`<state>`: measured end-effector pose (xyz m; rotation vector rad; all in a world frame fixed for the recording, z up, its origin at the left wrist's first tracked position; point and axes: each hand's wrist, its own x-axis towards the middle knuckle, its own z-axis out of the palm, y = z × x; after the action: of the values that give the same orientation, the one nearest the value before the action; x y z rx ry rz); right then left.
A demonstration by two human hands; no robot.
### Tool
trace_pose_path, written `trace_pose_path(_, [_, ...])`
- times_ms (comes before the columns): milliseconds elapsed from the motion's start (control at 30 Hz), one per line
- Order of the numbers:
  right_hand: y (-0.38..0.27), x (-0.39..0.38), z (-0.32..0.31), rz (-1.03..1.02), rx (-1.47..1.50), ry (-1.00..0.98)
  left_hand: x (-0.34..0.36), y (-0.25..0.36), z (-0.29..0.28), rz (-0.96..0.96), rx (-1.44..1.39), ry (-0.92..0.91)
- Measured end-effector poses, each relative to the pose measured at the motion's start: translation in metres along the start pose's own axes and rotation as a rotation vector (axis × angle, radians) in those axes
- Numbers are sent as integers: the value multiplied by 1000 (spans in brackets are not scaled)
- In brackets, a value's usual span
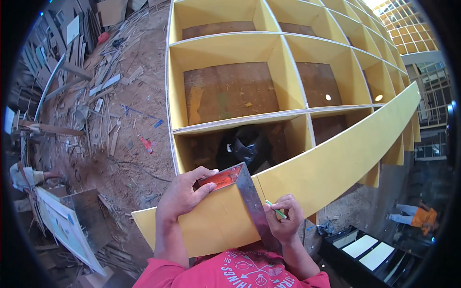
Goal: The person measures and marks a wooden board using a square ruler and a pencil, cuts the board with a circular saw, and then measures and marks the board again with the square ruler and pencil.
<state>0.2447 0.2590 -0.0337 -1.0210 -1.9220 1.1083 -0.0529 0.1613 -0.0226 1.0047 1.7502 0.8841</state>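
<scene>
Yellow board (336,163) lies before us across a grid of yellow compartments (225,53); the nearest holds a black bag (242,146). Our left hand (185,194) presses a square (240,192) onto it, fingers spread. Our right hand (284,218) pinches a green pencil (276,210) beside the blade.

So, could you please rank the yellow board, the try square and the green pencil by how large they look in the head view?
Largest to smallest:
1. Yellow board, spanning much of the frame.
2. Try square, pressed down by the left hand.
3. Green pencil, mostly hidden in the right hand.
</scene>
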Motion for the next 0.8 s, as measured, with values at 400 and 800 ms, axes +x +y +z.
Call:
trace_pose_path(400, [2, 18, 10, -70, -202, -73, 6, -3, -4, 7, 2, 20])
trace_pose_path(800, [-5, 22, 16, -78, -247, -125, 8, -5, 0, 51, -7, 45])
